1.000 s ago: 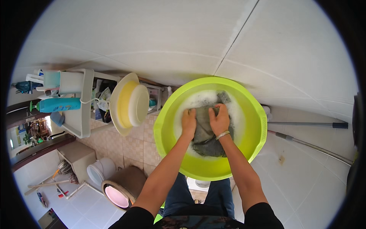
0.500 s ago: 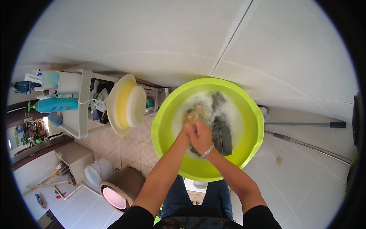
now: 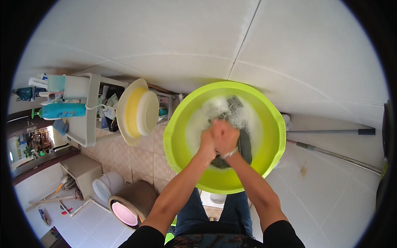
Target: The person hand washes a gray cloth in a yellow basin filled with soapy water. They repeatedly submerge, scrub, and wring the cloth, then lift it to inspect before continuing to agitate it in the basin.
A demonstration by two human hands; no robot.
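A wide lime-green basin (image 3: 178,161) holds foamy water and a dark grey garment (image 3: 245,146), its kind hard to tell because suds and my hands cover much of it. Over the middle of the basin, my left hand (image 3: 208,142) and my right hand (image 3: 226,136) press against each other, fingers curled in around a bunched part of the cloth. What lies between the palms is hidden, and the fingers are slightly blurred. A silvery band circles my right wrist. White suds (image 3: 211,107) float around the garment, mostly toward the far side.
Left of the basin stands a pale shelf rack (image 3: 92,111) with bottles and a yellow-and-cream basin (image 3: 138,111) on its side. A white bucket (image 3: 108,184) and a brown bin (image 3: 138,198) stand lower left. Two poles (image 3: 331,132) lie at right. A tiled wall (image 3: 165,37) rises behind.
My left hand has drawn back toward me, while my right hand has moved slightly forward and right. They now sit closer together, with knuckles level.
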